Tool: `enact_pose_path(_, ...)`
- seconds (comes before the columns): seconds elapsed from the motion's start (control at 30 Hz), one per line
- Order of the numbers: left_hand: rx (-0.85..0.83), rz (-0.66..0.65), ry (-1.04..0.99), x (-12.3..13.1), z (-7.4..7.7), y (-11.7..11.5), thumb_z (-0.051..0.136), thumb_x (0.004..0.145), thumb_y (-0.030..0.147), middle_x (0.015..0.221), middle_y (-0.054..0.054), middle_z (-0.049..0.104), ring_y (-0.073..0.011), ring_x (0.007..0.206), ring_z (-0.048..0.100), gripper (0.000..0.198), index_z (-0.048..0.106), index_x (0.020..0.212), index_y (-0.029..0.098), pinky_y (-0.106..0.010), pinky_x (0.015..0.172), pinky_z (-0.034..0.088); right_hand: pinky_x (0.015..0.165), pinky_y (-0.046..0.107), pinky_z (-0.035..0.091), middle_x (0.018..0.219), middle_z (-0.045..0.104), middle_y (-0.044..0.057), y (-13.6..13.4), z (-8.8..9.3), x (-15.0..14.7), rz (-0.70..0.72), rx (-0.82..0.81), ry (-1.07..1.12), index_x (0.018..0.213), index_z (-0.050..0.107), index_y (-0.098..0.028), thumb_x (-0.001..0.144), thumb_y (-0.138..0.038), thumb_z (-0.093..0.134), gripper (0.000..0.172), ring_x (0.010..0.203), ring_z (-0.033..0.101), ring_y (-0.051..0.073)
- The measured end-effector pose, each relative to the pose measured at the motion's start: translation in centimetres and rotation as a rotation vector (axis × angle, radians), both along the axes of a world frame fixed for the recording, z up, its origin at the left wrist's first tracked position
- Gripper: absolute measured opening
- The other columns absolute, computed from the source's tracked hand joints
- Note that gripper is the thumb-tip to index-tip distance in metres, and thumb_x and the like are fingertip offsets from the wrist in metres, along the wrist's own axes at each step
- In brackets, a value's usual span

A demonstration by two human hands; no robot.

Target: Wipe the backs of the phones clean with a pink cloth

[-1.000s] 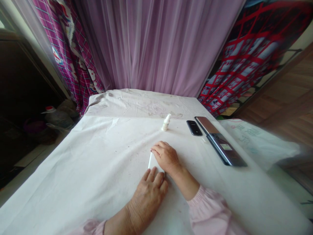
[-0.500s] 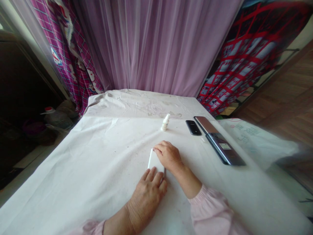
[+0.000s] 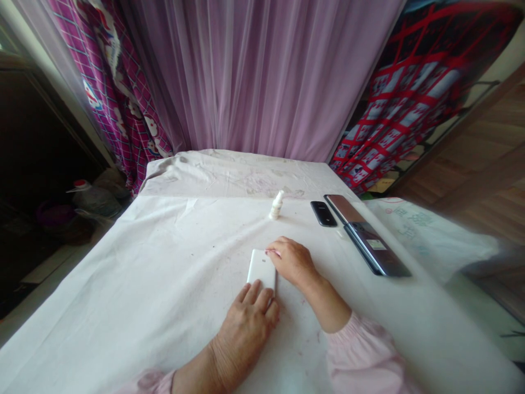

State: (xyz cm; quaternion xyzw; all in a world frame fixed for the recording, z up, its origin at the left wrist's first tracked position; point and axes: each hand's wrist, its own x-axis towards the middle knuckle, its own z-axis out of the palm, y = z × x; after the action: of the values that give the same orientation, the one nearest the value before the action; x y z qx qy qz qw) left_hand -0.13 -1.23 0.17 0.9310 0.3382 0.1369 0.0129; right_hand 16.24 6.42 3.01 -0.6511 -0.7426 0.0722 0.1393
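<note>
A white phone [image 3: 261, 268] lies back up on the white-covered table, with a small dark mark near its upper end. My left hand [image 3: 248, 320] grips the phone's lower end, fingers laid over its back and the thumb at its right side. At the upper right corner is my right hand [image 3: 292, 261], its fingers closed in a pinch. A small pink piece [image 3: 274, 252], maybe cloth, shows at those fingertips; most of it is hidden. Beyond the hands a small white spray bottle [image 3: 276, 206] stands upright.
To the right lie a small black phone [image 3: 323, 214] and larger phones, one with a pinkish back [image 3: 341, 208] and one dark and glossy with a label [image 3: 377, 249]. White cloth [image 3: 143, 262] covers the table. A purple curtain [image 3: 254, 76] hangs behind it.
My right hand has slid right, off the middle of the phone's upper end to its corner, uncovering the dark mark. The left hand keeps its place.
</note>
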Motion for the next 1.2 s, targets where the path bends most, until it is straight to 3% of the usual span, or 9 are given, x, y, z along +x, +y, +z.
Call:
enact_pose_path(0.33,-0.003,-0.008,0.000,0.0,-0.1,0.1,0.056,0.091,0.020,0.108,-0.005,0.063,-0.0249,0.111,0.054,0.005,0.059,0.093,0.018,-0.039,0.097,0.044,0.072,0.025,0.041,0.092,0.070,0.002,0.1,0.8,0.8,-0.059,-0.110,-0.020,0.084,0.073,-0.026,0.085,-0.023,0.058,0.015,0.085,0.064,0.017)
enact_pose_path(0.6,0.007,-0.009,0.019,0.1,0.1,0.1,0.054,0.092,0.021,0.108,-0.005,0.063,-0.0242,0.110,0.055,0.007,0.059,0.095,0.018,-0.040,0.096,0.044,0.078,0.024,0.041,0.091,0.067,0.003,-0.2,-0.1,-0.4,0.034,0.014,-0.009,0.087,0.071,-0.023,0.089,-0.020,0.053,0.019,0.088,0.060,0.016)
enact_pose_path(0.87,0.011,-0.016,0.010,-0.1,0.0,0.2,0.055,0.091,0.022,0.108,-0.005,0.064,-0.0240,0.107,0.056,0.006,0.060,0.094,0.019,-0.039,0.092,0.047,0.082,0.022,0.042,0.090,0.068,0.002,0.0,-2.1,-1.5,0.144,0.138,0.166,0.088,0.073,-0.026,0.087,-0.017,0.058,0.018,0.089,0.059,0.015)
enact_pose_path(1.2,0.001,-0.033,0.000,-0.2,0.3,0.4,0.056,0.091,0.023,0.106,-0.005,0.064,-0.0238,0.106,0.056,0.006,0.059,0.093,0.019,-0.038,0.089,0.048,0.074,0.019,0.043,0.086,0.068,0.000,-0.5,-0.1,-0.8,0.244,-0.057,0.221,0.082,0.073,-0.024,0.079,-0.015,0.062,0.014,0.081,0.063,0.012)
